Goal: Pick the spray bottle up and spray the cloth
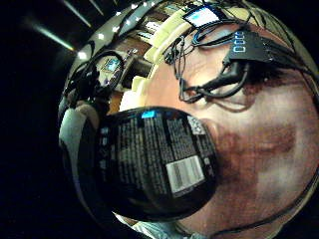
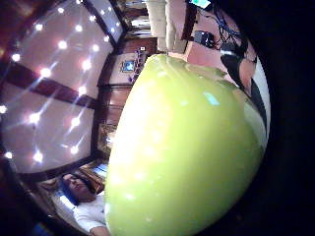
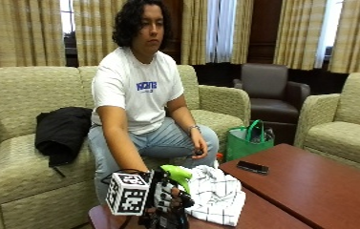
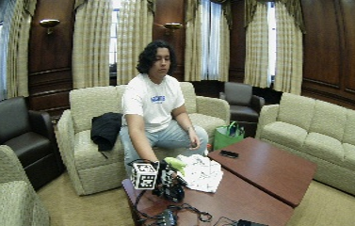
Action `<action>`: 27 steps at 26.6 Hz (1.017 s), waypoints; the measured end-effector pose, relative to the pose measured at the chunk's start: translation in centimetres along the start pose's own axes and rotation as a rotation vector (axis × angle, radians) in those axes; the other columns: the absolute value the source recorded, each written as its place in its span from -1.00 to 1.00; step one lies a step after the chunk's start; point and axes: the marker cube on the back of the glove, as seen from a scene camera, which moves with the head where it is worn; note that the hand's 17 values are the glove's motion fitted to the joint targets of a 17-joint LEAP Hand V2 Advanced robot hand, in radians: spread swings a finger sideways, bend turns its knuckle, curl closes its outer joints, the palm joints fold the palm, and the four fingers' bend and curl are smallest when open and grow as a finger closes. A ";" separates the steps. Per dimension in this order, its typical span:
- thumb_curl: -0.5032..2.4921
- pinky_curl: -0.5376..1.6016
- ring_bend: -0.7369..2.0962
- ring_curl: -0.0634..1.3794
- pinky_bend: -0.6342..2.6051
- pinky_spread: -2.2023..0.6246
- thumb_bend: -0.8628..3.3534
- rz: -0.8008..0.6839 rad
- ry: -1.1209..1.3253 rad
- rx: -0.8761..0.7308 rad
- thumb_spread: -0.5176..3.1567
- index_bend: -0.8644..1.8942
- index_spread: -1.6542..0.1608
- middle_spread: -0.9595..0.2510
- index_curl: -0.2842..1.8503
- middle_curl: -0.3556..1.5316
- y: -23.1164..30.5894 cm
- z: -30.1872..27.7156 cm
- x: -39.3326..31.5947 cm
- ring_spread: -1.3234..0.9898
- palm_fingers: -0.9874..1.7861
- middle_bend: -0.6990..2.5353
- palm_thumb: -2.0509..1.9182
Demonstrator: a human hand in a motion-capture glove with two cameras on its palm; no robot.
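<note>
The counter (image 3: 306, 186) carries the crumpled checked cloth (image 3: 214, 193), which lies just beside my hand so spray can reach it. I hold the bottle (image 3: 170, 214) upright on the counter's near corner, its green head (image 3: 178, 174) toward the cloth. My fingers (image 3: 170, 200) curl round its dark body, ready, I judge, to work the trigger.

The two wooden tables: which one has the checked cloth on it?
The near table, where the gloved right hand grips the spray bottle. The checked cloth lies on it beside the bottle. The far table bears only a dark phone.
</note>
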 end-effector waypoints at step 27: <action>-0.25 -0.17 0.01 -0.31 -0.38 0.36 -0.61 -0.049 -0.012 0.095 -0.43 -0.14 0.54 0.29 -0.37 -0.07 1.5 -0.5 -1.5 -0.04 0.77 -0.19 0.51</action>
